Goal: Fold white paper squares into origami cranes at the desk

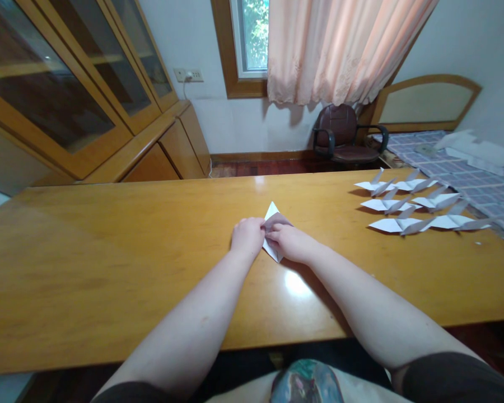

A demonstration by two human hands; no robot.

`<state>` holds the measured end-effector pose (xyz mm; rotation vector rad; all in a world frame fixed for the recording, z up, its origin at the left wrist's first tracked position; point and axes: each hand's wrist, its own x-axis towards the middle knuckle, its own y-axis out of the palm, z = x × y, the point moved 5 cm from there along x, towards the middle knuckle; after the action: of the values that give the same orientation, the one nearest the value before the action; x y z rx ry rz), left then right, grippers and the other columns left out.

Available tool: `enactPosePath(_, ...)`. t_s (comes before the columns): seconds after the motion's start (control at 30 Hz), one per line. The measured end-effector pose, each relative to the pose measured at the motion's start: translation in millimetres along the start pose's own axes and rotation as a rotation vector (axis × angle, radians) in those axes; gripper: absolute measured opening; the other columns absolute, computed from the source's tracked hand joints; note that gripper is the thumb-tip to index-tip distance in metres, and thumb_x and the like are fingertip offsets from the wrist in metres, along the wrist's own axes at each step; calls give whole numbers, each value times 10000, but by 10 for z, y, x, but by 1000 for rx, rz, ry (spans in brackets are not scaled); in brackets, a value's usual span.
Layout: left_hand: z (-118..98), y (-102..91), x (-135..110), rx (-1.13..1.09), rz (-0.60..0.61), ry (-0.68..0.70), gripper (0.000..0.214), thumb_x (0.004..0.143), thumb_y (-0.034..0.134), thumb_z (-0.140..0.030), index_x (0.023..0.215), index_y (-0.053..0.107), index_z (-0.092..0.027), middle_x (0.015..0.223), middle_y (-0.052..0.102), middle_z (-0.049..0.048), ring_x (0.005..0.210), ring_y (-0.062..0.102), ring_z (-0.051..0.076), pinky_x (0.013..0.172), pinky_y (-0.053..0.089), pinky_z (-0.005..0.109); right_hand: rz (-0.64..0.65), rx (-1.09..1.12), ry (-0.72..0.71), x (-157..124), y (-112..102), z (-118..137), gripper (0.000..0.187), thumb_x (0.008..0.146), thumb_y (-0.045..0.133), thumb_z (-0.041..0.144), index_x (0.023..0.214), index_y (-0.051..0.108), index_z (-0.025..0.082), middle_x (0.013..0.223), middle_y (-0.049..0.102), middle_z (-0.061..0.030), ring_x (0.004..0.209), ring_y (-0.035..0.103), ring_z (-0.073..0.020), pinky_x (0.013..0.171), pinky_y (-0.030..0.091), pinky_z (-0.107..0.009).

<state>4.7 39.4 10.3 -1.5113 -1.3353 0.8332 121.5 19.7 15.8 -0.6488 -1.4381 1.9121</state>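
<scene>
A partly folded sheet of white paper (272,211) lies on the wooden table in front of me, one pointed end facing away and another toward me. My left hand (248,235) is closed at its left edge, fingertips pinching the paper. From the right, my right hand (293,242) rests over the paper with its fingers bent and pressed onto the fold. Both hands cover the middle of the sheet, so the creases there are hidden. Several folded paper cranes (399,225) stand in rows at the table's right end.
The wooden table (130,252) stretches wide to both sides. Beyond its far edge are a brown office chair (340,131) and a curtained window. A glass-fronted cabinet (88,73) stands at the left. A bed (445,151) with a checked cover adjoins the right end.
</scene>
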Motion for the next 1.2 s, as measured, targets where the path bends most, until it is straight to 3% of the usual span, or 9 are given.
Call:
enactPosePath(0.17,-18,-18,7,43,-1,-8,255,830,487,-239,915,727,-261,902,717,87,876,629,257,796,448,353,19,1,17,-7,-4,31,320,954,425,315,1101,676,183,952,627,-88,789,579,-173,762,436,-295)
enactPosePath(0.4,-22,-51,2,13,-6,-25,273,829,478,-204,963,708,-263,953,723,75,919,630,241,835,445,338,-39,30,159,-21,-12,-113,331,911,497,292,1199,607,173,1059,652,-119,950,610,-211,822,436,-286)
enactPosePath(0.53,22,-37,22,-189,22,1,309,900,427,-336,949,714,-232,944,727,68,896,633,226,845,457,324,-22,-3,209,-30,-20,-200,309,912,483,283,1156,637,172,1041,665,-131,936,627,-230,797,449,-294)
enactPosePath(0.67,89,-37,79,-389,29,0,347,904,397,-247,1076,697,-219,1092,708,54,995,623,200,914,453,306,-25,6,199,-38,-33,-267,356,921,463,263,1242,607,210,1144,646,-129,988,624,-234,859,445,-309)
enactPosePath(0.93,65,-10,108,-263,54,52,320,871,466,-236,1087,699,-277,1134,693,38,1067,580,218,962,422,349,-26,11,169,-53,-31,-255,403,935,452,304,1328,543,294,1177,647,-94,1009,621,-225,883,437,-309)
enactPosePath(1.2,63,9,114,-233,57,66,304,858,448,-212,998,716,-247,1066,701,53,1010,581,217,917,431,341,-22,57,149,-48,-82,-217,403,950,418,379,1315,556,278,1202,634,-90,1050,594,-225,906,420,-322)
